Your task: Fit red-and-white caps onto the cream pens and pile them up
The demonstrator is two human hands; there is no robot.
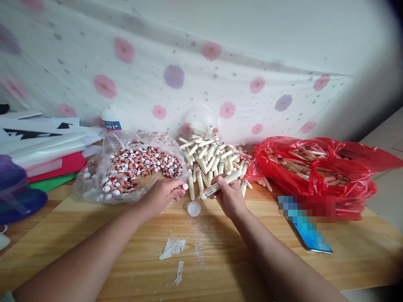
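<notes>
Between the fingertips of my left hand (163,195) is a small red-and-white figurine (185,187), mostly covered by the fingers. My right hand (231,197) is closed around a cream multicolour pen (225,181), tilted with its slider end toward the left hand. The two held things are apart. Just left of my left hand, a clear plastic bag (91,186) lies open with many small red, white and brown figurines (141,159) in it. Beyond my right hand is a heap of similar cream pens (209,153). A small round white cap (194,209) rests on the table between the hands.
An open red plastic bag (355,184) of pens sits at right, with a phone (310,235) before it. Torn white scraps (172,248) lie on the wooden table (132,256). A bottle labelled 401 (111,119), sheets (59,142) and a blue-purple object (19,193) are at left.
</notes>
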